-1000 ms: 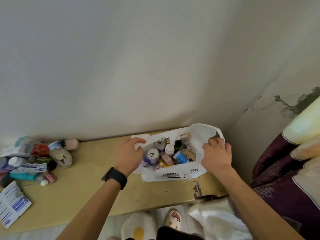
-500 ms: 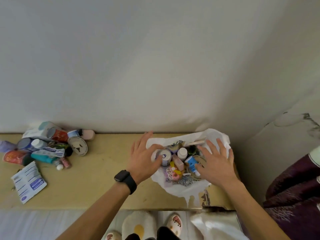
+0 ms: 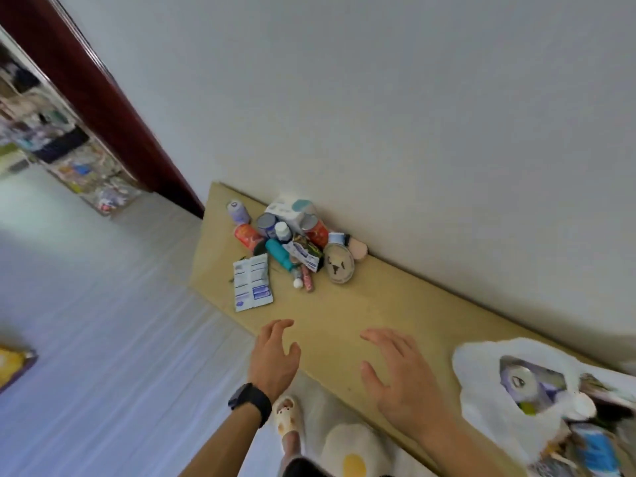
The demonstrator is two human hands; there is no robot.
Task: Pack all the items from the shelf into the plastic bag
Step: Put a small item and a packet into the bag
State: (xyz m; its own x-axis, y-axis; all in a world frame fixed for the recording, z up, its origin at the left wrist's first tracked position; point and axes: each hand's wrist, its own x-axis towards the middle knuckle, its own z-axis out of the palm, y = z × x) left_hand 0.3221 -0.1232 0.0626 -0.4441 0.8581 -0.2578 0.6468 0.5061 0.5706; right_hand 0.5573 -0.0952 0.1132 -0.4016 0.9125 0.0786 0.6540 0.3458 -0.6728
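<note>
The left hand [image 3: 275, 359] and right hand [image 3: 402, 383] hover over the shelf [image 3: 395, 297], fingers loosely spread, holding nothing. The part-filled bag [image 3: 481, 407] sits at the shelf's right end. A heap of items [image 3: 292, 242] lies near its left end, against the wall [image 3: 413, 132].

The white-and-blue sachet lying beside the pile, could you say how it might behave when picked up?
The sachet looks thin and flat, so it is probably light and floppy. Lying flat on the shelf, it may be hard to pinch, and it is unlikely to roll.

Part-filled white plastic bag [image 3: 481, 390] lies open on shelf [image 3: 378, 304], items [image 3: 292, 242] heaped well apart
</note>
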